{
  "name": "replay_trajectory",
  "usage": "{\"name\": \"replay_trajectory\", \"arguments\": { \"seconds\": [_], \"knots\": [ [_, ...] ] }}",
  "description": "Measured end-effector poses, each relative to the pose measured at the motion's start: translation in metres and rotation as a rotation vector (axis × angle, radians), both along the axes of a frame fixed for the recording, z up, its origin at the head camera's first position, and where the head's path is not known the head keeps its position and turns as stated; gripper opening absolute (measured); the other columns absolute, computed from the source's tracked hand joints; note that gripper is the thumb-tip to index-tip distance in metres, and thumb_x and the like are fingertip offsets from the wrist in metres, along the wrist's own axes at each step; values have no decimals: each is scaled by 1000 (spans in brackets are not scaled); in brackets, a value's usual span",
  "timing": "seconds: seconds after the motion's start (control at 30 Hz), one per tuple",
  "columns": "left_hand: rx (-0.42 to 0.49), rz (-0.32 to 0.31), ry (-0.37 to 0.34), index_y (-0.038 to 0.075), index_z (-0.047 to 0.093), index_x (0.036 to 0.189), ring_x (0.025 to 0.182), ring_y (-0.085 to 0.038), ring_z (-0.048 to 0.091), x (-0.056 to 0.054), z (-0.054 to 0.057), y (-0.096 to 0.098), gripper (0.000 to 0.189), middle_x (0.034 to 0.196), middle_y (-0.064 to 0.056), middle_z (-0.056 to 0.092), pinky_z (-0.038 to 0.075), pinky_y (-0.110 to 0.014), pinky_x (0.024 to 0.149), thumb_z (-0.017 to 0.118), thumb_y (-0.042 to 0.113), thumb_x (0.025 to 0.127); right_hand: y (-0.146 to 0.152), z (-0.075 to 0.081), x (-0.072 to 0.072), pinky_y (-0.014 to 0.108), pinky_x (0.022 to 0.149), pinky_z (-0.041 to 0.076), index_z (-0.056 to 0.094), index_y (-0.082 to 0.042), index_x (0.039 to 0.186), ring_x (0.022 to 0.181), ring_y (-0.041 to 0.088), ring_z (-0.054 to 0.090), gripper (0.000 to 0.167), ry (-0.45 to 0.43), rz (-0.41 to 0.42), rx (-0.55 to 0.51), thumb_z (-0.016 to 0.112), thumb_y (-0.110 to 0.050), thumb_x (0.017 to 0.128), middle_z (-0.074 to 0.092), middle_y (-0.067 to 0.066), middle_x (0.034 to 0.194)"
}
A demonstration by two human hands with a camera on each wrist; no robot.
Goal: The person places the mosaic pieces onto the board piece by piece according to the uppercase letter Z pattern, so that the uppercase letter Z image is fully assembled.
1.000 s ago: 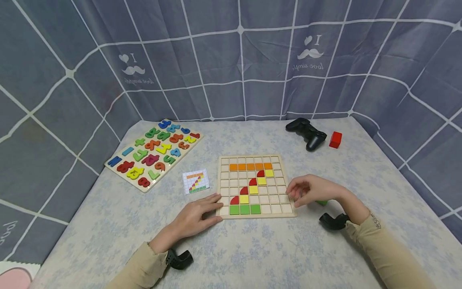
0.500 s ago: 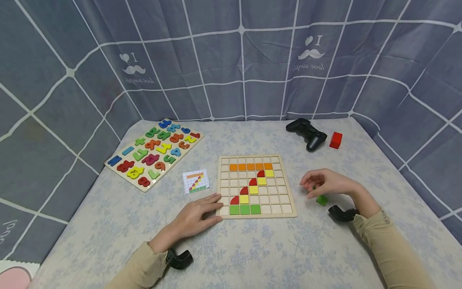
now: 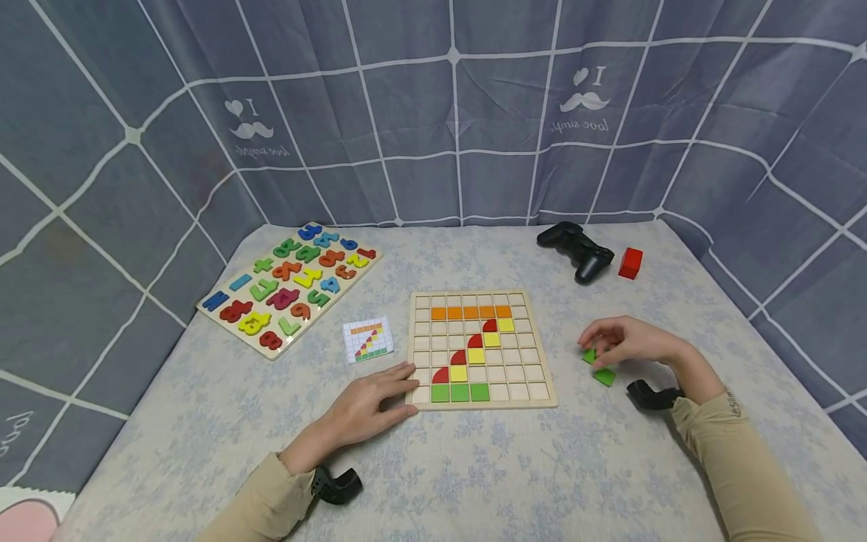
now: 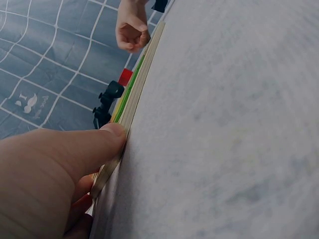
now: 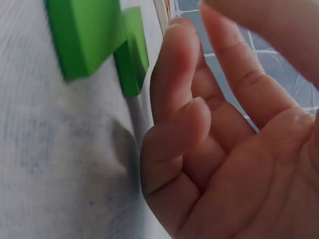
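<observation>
My left hand (image 3: 362, 406) rests at the lower left corner of a wooden grid board (image 3: 518, 373), fingertips touching its left edge. In the left wrist view, the thumb (image 4: 94, 144) lies against the board's near edge. Orange, red, yellow and green pieces fill part of the grid. To the right of the board, my right hand (image 3: 633, 342) hovers over two green tiles (image 3: 604, 377) on the table. The right wrist view has its fingers (image 5: 172, 64) loosely bent beside a green tile (image 5: 132, 69), with nothing seen held. A pattern card (image 3: 355, 342) lies left of the board.
A number puzzle board (image 3: 237, 320) with colourful pieces lies at the back left. Behind the right hand are a black game controller (image 3: 576, 251) and a red block (image 3: 631, 263). A grey checked curtain (image 3: 420, 113) surrounds the table.
My right hand has moved right, from the board's right edge to above the green tiles, and more of the tiles now shows. The left hand stays in place.
</observation>
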State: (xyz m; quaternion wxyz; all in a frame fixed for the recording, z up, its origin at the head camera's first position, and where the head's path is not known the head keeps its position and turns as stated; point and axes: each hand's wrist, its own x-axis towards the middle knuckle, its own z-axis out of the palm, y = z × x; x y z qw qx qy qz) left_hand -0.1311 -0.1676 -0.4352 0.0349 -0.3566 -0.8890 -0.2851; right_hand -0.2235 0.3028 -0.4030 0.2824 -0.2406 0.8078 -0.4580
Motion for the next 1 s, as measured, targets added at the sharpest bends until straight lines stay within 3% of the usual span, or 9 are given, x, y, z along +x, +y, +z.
{"name": "replay_trajectory", "arguments": {
  "seconds": [0.17, 0.47, 0.83, 1.0],
  "knots": [
    [-8, 4, -12, 6, 63, 123, 130, -21, 41, 0, 1, 1, 45, 138, -10, 49, 41, -42, 102, 64, 35, 90, 2, 0, 0, 24, 63, 49, 57, 11, 114, 68, 12, 55, 42, -9, -9, 45, 74, -5, 78, 62, 10, 82],
    [-2, -1, -11, 6, 63, 124, 130, -21, 42, -1, 2, 1, 45, 138, -10, 49, 41, -43, 102, 64, 35, 90, 7, -1, -1, 24, 62, 49, 58, 10, 114, 66, 12, 54, 42, 8, -34, 102, 73, -4, 78, 61, 9, 81],
    [-1, 0, -10, 7, 63, 124, 130, -22, 42, 0, 1, 0, 46, 138, -10, 49, 41, -43, 101, 62, 38, 90, 3, 2, -2, 23, 66, 50, 59, 10, 111, 77, 11, 53, 39, 29, -66, 131, 73, -6, 79, 61, 11, 98],
    [2, 9, -9, 7, 64, 123, 129, -20, 43, 0, 0, 0, 46, 137, -9, 50, 42, -42, 100, 63, 39, 90, -10, 7, 1, 23, 62, 46, 64, 3, 98, 70, 12, 51, 24, 114, -75, 203, 73, -11, 81, 59, 4, 80]
  ]
}}
